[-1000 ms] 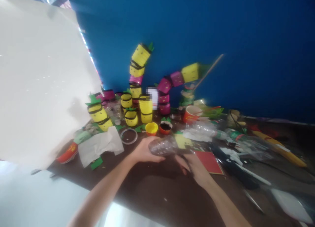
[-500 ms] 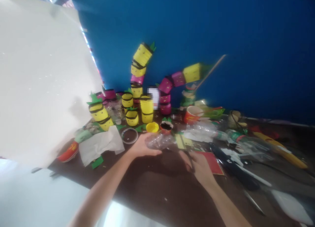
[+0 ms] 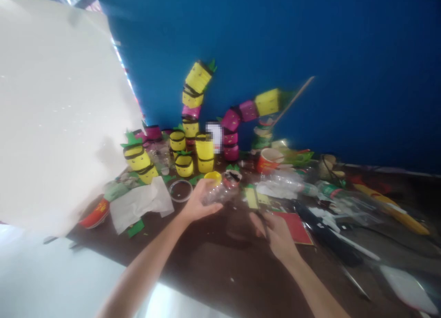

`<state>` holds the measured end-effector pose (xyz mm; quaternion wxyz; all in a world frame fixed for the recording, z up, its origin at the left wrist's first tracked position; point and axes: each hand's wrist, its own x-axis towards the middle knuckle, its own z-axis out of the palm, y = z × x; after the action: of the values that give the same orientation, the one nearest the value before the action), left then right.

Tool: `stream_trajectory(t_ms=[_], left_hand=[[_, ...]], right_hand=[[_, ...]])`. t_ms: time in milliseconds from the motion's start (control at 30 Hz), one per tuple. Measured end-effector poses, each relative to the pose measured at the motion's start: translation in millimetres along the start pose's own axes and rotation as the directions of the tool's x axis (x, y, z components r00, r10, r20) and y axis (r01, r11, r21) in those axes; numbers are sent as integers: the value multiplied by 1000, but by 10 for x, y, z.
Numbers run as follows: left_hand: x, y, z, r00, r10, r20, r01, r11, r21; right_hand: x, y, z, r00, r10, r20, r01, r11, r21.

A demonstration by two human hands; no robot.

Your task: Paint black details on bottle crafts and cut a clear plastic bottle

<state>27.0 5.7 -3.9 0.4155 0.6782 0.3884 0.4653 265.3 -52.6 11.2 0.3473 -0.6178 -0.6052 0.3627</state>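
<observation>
My left hand has its fingers round the far side of a clear plastic bottle piece, its thumb held apart on the near side. The bottle piece is blurred and tilts away from me. To its right, my right hand is closed on a thin dark object, too smeared to name. Just beyond the bottle piece are a small yellow cup and a red cup with a dark inside. Under and beside my right hand lies a red sheet.
Yellow pineapple-faced containers and purple stacked ones stand along the blue wall. A clear ring and crumpled white paper lie left. Plastic bottles, a red paper cup and a yellow-handled tool lie right.
The bottle piece has tipped up and away in my left hand, whose thumb has separated from it. My right hand has barely moved.
</observation>
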Motion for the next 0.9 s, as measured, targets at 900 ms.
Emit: stream_trajectory(t_ms=[900], left_hand=[[85,-7,-10,943,-302,-143,112,689,-716]], right_hand=[[155,218,-43,986,90,-137,-152,812,-564]])
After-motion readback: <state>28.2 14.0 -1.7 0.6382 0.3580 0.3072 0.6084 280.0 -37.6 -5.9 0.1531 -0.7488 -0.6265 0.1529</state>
